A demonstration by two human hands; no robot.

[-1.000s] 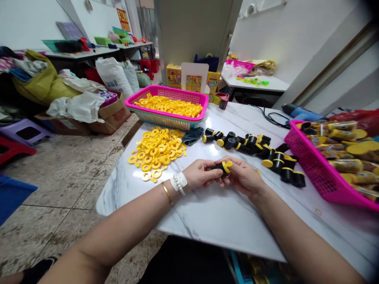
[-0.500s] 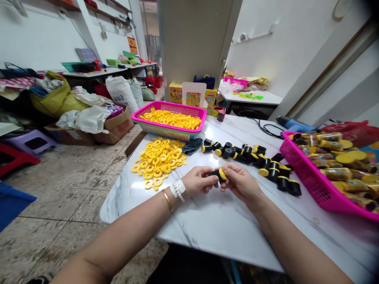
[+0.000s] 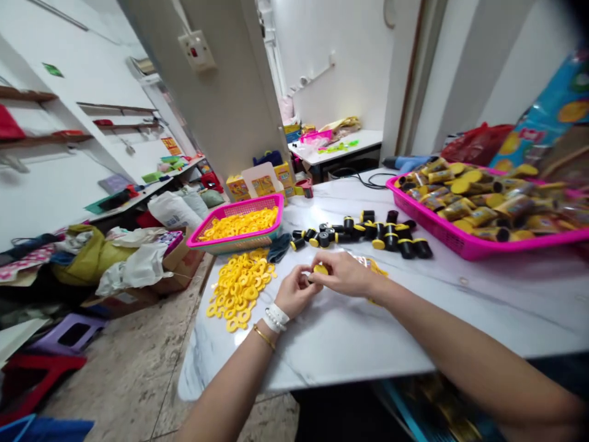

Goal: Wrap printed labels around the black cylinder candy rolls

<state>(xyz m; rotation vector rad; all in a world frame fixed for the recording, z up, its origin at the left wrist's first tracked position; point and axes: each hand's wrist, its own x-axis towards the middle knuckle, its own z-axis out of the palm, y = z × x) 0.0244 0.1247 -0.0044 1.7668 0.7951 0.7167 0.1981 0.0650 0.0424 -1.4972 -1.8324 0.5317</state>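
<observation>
Both of my hands meet above the marble-patterned table (image 3: 331, 344). My left hand (image 3: 297, 291) is closed around a small black cylinder with a yellow cap (image 3: 321, 269), mostly covered by fingers. My right hand (image 3: 343, 274) pinches the same piece at its yellow end. Under and beside my right wrist lies something yellow and shiny (image 3: 376, 267), partly hidden. Yellow rings (image 3: 242, 285) lie heaped left of my hands. Behind them are several black cylinders with yellow caps (image 3: 389, 236) and a dark cloth (image 3: 279, 248).
A pink basket (image 3: 207, 224) of yellow rings stands at the back left. Another pink basket (image 3: 453, 239), full of yellow tubes, is on the right. Small boxes (image 3: 264, 184), a red tape holder (image 3: 304, 188) and a black cable (image 3: 368, 179) are at the back.
The view has swung right and tilted. My right hand has turned over the piece, whose yellow cap now faces up. A yellow shiny item now shows by my right wrist.
</observation>
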